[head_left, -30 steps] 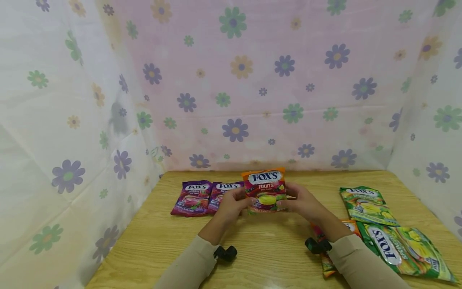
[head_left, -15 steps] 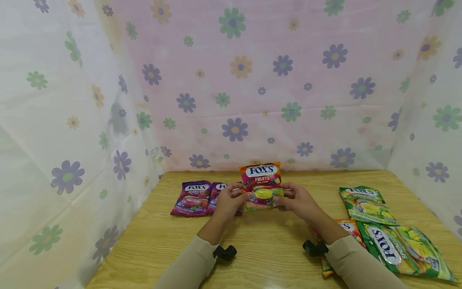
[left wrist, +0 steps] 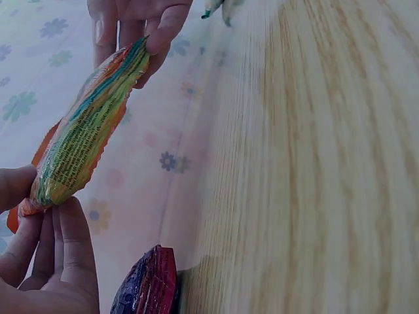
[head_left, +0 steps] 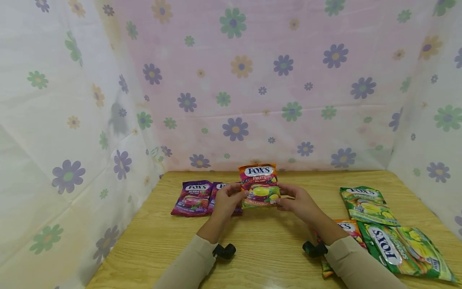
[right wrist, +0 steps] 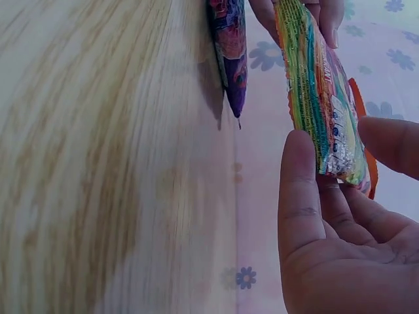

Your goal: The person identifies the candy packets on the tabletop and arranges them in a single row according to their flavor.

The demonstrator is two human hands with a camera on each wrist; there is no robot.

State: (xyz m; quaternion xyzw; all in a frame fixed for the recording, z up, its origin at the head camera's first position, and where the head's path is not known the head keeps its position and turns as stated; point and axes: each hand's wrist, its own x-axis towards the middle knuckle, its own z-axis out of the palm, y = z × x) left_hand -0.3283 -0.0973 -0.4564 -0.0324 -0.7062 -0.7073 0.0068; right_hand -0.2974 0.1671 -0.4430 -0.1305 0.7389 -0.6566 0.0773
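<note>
Both hands hold up a red and orange bag of Fox's Fruits candy [head_left: 259, 182], its front turned to the head camera. My left hand [head_left: 228, 201] pinches its left edge, thumb in front and fingers behind. At the opposite edge my right hand [head_left: 296, 200] grips it the same way. In the left wrist view the bottom of the candy bag [left wrist: 85, 131] shows above the table; the right wrist view shows the same candy bag [right wrist: 321, 91] between thumb and fingers. Just behind my left hand lie two purple Berries candy bags [head_left: 193, 198], one partly hidden.
On the right of the wooden table [head_left: 260, 249] lie green Springtime-style bags, one farther back [head_left: 368, 206] and a larger green area [head_left: 404, 249] nearer. Another orange Fruits bag [head_left: 348, 228] sits partly under my right forearm. Flowered cloth [head_left: 252, 80] encloses the back and sides.
The Fruits bag has shifted a little left in both hands, rising and then dipping slightly. The other bags stay where they were.
</note>
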